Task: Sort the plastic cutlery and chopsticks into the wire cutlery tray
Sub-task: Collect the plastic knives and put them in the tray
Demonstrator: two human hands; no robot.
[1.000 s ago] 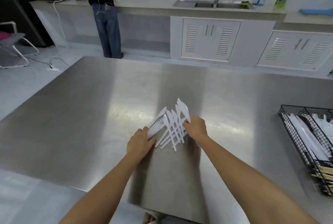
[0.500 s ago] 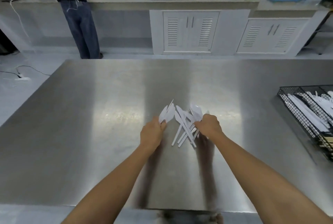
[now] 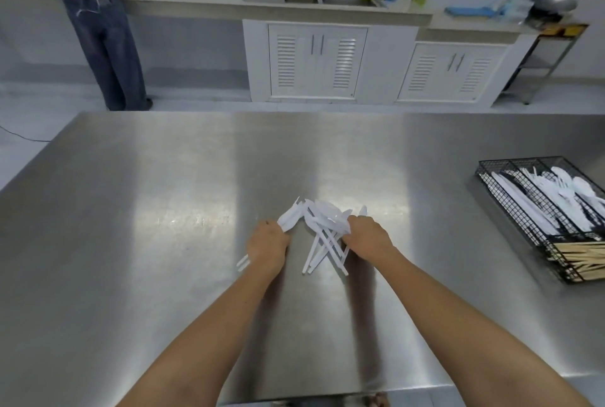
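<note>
Gathering is the step in hand, as I judge it: the left hand (image 3: 266,244) is closed around a small bunch of white plastic pieces (image 3: 289,218), their heads fanning out past the fingers toward the far side and two handle ends poking out behind the wrist; holding them as one bundle probably keeps like with like, so they can go into a single compartment together; what kind of piece they are I cannot tell, since the heads are blurred; the right hand (image 3: 368,234) is curled down over the far end of the loose pile of cutlery (image 3: 322,244), fingers bent onto the heads, though whether it has pinched one piece or is only pressing and raking them I cannot tell; the pile lies in the middle of the steel desk (image 3: 131,210), handles crossed and splayed toward the person, which makes picking one out awkward and explains the fingers working at the head end; the wire cutlery tray (image 3: 484,166) sits well apart at the right edge of the desk, its long compartments already holding white cutlery and its near cross compartment holding wooden chopsticks (image 3: 579,259); judged from that, the sorting is well along, with this pile the only loose cutlery in view; another person (image 3: 98,30) stands at the far counter, away from the work.
</note>
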